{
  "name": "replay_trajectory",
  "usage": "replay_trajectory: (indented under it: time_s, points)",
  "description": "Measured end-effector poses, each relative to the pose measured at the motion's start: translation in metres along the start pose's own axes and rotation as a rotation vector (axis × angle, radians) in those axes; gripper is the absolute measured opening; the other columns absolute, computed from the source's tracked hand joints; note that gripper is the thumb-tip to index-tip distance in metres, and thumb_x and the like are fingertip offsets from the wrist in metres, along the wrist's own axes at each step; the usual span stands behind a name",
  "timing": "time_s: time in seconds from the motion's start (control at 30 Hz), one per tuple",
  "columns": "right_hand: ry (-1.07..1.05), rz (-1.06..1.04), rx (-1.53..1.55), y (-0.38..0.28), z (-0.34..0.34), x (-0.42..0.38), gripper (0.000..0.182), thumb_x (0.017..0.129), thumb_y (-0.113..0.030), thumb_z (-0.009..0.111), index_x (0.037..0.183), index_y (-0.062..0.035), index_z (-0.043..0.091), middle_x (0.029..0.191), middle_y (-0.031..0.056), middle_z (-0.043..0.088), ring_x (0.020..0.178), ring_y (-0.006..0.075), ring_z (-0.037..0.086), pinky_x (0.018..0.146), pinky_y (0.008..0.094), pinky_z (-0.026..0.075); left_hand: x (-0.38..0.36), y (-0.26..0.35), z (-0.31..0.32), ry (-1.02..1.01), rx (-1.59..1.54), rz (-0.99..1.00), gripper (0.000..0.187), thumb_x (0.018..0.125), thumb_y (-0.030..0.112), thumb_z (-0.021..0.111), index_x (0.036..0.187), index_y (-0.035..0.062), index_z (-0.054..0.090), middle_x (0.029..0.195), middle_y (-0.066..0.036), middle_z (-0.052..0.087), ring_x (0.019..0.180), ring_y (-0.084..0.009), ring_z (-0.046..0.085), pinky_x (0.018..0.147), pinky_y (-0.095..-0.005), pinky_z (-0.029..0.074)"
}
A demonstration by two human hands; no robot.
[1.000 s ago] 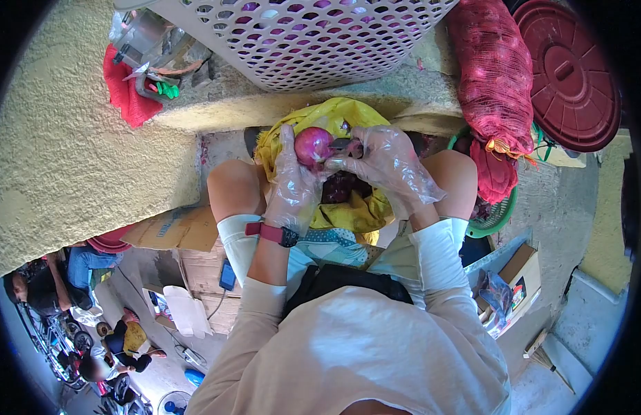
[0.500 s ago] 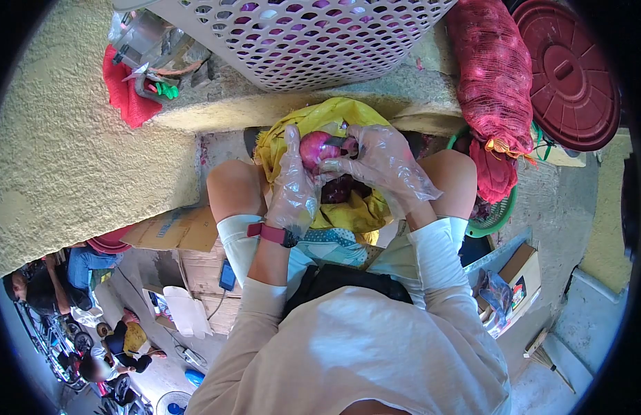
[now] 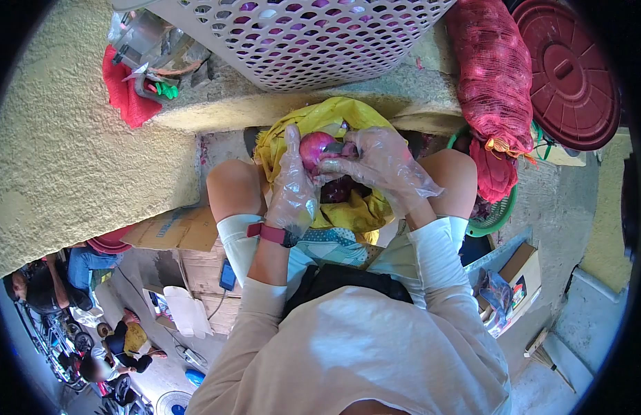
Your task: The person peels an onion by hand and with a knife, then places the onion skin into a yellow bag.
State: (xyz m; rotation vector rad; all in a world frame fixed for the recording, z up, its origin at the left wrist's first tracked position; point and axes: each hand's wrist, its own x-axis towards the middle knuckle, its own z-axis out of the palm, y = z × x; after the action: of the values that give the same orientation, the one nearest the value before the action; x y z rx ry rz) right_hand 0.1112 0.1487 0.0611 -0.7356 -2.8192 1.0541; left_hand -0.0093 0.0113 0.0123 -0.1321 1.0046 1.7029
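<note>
Both of my hands wear clear plastic gloves. My left hand is closed around a red onion, held above a yellow sack between my knees. A small knife with a short dark blade is in my right hand, its fingers curled round the handle. The blade lies against the right side of the onion, and my right thumb rests near the onion's lower side. More dark red onions lie inside the sack, partly hidden by my hands.
Ahead on a concrete ledge stands a white perforated basket of onions. To its right are a red mesh sack, a dark red lid and a green basket. Cardboard lies at left; people sit far lower left.
The fingers of my right hand have shifted slightly, and the knife has moved a little against the onion. My left hand stays nearly still.
</note>
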Motion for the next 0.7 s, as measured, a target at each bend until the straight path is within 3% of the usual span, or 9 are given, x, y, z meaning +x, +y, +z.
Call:
replay_trajectory:
  time_s: [0.07, 0.23, 0.3, 0.37, 0.43, 0.5, 0.57, 0.63, 0.7]
  points:
    - [-0.027, 0.012, -0.02, -0.002, -0.002, 0.001, 0.062, 0.08, -0.068, 0.074, 0.084, -0.0061, 0.076, 0.077, 0.0181, 0.071, 0.075, 0.0366, 0.07, 0.071, 0.0469, 0.054, 0.001, 0.001, 0.002, 0.002, 0.007, 0.012, 0.073, 0.1, 0.072, 0.046, 0.122, 0.0042, 0.06, 0.099, -0.012, 0.073, 0.079, -0.0196, 0.072, 0.06, -0.0294, 0.06]
    - [-0.069, -0.005, -0.046, 0.0, 0.0, 0.0, 0.061, 0.081, -0.067, 0.074, 0.084, -0.0067, 0.076, 0.075, 0.0181, 0.071, 0.074, 0.036, 0.07, 0.07, 0.0463, 0.055, -0.002, 0.003, 0.003, 0.072, 0.042, 0.027, 0.072, 0.098, 0.073, 0.048, 0.119, 0.006, 0.062, 0.094, -0.008, 0.072, 0.075, -0.0155, 0.071, 0.057, -0.0267, 0.058]
    - [0.081, -0.06, 0.039, 0.005, 0.004, 0.0, 0.061, 0.079, -0.067, 0.076, 0.085, -0.0061, 0.077, 0.075, 0.0174, 0.071, 0.073, 0.0355, 0.07, 0.069, 0.0457, 0.055, -0.001, 0.002, -0.001, 0.052, 0.06, 0.024, 0.072, 0.098, 0.074, 0.048, 0.118, 0.0065, 0.063, 0.093, -0.006, 0.071, 0.073, -0.0141, 0.07, 0.055, -0.0251, 0.056]
    - [0.106, -0.065, 0.041, 0.005, 0.004, 0.0, 0.061, 0.078, -0.067, 0.077, 0.086, -0.0059, 0.077, 0.074, 0.0169, 0.071, 0.072, 0.0353, 0.07, 0.068, 0.0454, 0.055, -0.003, 0.001, -0.002, -0.031, 0.063, 0.025, 0.071, 0.099, 0.074, 0.047, 0.119, 0.0073, 0.064, 0.092, -0.006, 0.071, 0.071, -0.0132, 0.069, 0.051, -0.0228, 0.051]
    - [0.129, -0.07, 0.044, 0.004, 0.003, 0.0, 0.061, 0.077, -0.066, 0.078, 0.087, -0.0057, 0.077, 0.074, 0.0164, 0.071, 0.071, 0.0351, 0.07, 0.068, 0.0451, 0.055, -0.009, 0.005, 0.008, 0.018, 0.096, 0.022, 0.072, 0.099, 0.073, 0.046, 0.122, 0.0072, 0.063, 0.093, -0.006, 0.072, 0.072, -0.0131, 0.069, 0.05, -0.0223, 0.049]
    - [0.022, 0.037, 0.04, 0.001, -0.002, 0.001, 0.07, 0.069, -0.068, 0.083, 0.1, -0.0055, 0.08, 0.077, 0.0138, 0.073, 0.074, 0.0327, 0.072, 0.07, 0.0412, 0.056, -0.01, 0.006, 0.011, 0.068, 0.13, 0.02, 0.073, 0.1, 0.073, 0.045, 0.124, 0.0071, 0.063, 0.095, -0.007, 0.073, 0.072, -0.0129, 0.069, 0.05, -0.0218, 0.047]
    - [0.018, 0.044, 0.037, 0.004, 0.002, 0.001, 0.07, 0.069, -0.068, 0.083, 0.098, -0.0055, 0.079, 0.076, 0.0143, 0.072, 0.074, 0.0334, 0.072, 0.07, 0.0417, 0.056, -0.009, 0.006, 0.008, -0.072, 0.085, 0.041, 0.073, 0.1, 0.072, 0.044, 0.127, 0.0069, 0.062, 0.101, -0.008, 0.074, 0.076, -0.0132, 0.071, 0.055, -0.0228, 0.052]
    - [0.014, 0.051, 0.032, 0.005, 0.002, 0.0, 0.069, 0.068, -0.069, 0.083, 0.097, -0.0056, 0.079, 0.076, 0.0148, 0.072, 0.073, 0.034, 0.071, 0.07, 0.0421, 0.055, -0.01, 0.006, 0.013, -0.042, 0.062, 0.042, 0.073, 0.101, 0.072, 0.044, 0.129, 0.0068, 0.061, 0.105, -0.008, 0.074, 0.08, -0.0137, 0.072, 0.057, -0.0231, 0.054]
    - [0.027, 0.015, 0.019, 0.001, 0.0, -0.001, 0.062, 0.076, -0.068, 0.078, 0.085, -0.0063, 0.078, 0.074, 0.0162, 0.071, 0.072, 0.0358, 0.07, 0.069, 0.0452, 0.055, -0.011, 0.006, 0.015, -0.01, 0.039, 0.045, 0.073, 0.101, 0.072, 0.044, 0.13, 0.0068, 0.06, 0.108, -0.009, 0.074, 0.084, -0.0142, 0.073, 0.06, -0.0234, 0.056]
